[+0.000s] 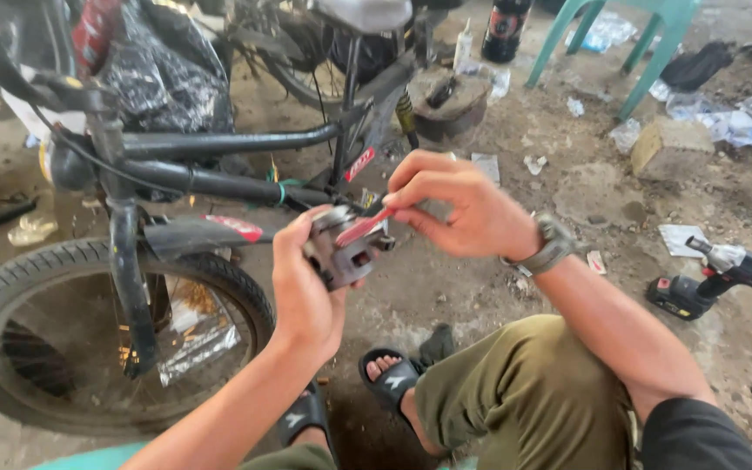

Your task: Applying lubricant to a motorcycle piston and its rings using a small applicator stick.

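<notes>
L hand point(306, 287) grips grey metal part point(345, 248); R hand point(467, 209) fingers pinch red tool point(363, 228) at its 12 o'clock. Tool may slip, jab L thumb.

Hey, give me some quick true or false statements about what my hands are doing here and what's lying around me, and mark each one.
1. The left hand holds a grey metal part. True.
2. The right hand pinches a red tool against that part. True.
3. The cordless drill is in the right hand. False: it lies on the ground.
4. The bicycle has no front tyre. False: the tyre is fitted.
</notes>
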